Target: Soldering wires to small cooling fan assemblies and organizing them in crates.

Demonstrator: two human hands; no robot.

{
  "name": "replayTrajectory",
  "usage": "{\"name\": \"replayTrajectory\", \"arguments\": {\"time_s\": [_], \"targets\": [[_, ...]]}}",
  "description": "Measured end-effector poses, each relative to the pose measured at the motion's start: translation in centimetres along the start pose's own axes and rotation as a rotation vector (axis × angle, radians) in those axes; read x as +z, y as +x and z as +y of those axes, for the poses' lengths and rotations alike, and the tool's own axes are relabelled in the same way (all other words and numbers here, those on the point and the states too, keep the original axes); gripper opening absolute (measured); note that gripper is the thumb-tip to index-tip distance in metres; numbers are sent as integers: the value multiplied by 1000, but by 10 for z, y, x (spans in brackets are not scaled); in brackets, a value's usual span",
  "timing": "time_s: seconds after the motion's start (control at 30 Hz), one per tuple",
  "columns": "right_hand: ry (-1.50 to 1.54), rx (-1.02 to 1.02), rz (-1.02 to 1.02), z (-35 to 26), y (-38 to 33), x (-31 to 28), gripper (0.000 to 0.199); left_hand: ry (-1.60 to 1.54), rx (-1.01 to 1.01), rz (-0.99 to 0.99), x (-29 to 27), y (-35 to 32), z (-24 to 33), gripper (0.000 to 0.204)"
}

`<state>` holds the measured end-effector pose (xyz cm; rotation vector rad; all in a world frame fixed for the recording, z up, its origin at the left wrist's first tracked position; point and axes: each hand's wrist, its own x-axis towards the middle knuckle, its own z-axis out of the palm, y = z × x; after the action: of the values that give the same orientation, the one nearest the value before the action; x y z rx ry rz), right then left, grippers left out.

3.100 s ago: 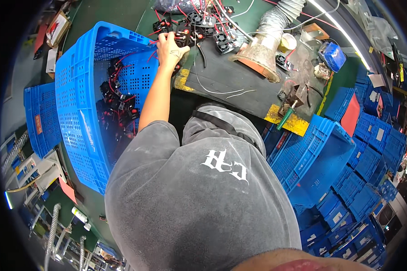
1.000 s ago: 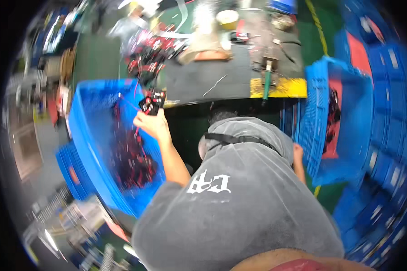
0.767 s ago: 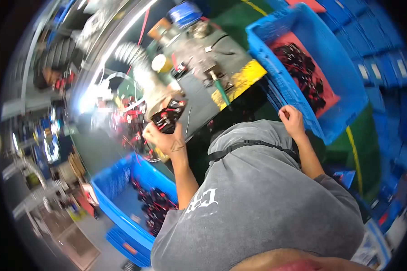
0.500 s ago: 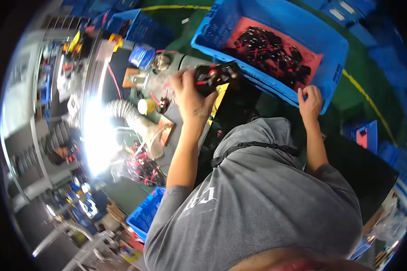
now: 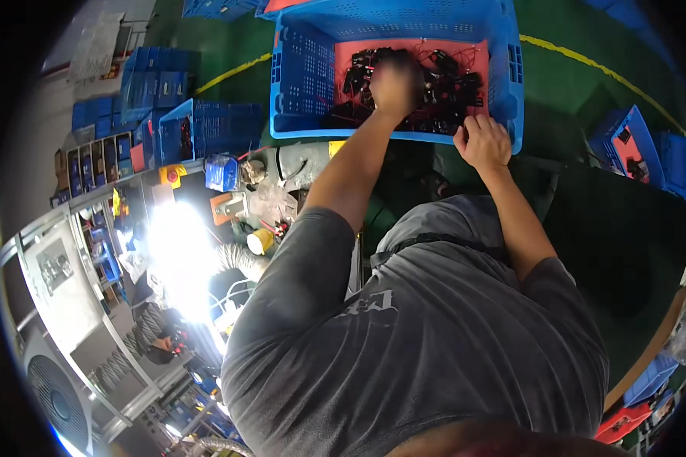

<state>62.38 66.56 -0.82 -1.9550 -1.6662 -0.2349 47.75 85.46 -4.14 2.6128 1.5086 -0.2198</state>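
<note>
Crate (image 5: 305,84), blue, perforated, sits on green floor ahead of me, holding black wired parts (image 5: 442,76) on red liner. Left hand (image 5: 395,80) down among parts, blurred; grip cannot tell. Right hand (image 5: 482,142) curled over near rim, likely steadying crate.

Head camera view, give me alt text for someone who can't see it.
A person in a grey shirt leans over a blue crate of black parts; the left hand, blurred, is down among the parts, and the right hand rests at the crate's near rim.
</note>
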Motion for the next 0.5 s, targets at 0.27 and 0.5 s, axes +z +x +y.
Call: {"name": "replayTrajectory", "arguments": {"time_s": [0.27, 0.5], "targets": [[-19, -20, -27, 1, -2, 1, 14, -450, 8, 408, -36, -57, -67, 43], [-140, -174, -97, 4, -1, 13, 14, -667, -600, 745, -81, -303, -141, 21]]}}
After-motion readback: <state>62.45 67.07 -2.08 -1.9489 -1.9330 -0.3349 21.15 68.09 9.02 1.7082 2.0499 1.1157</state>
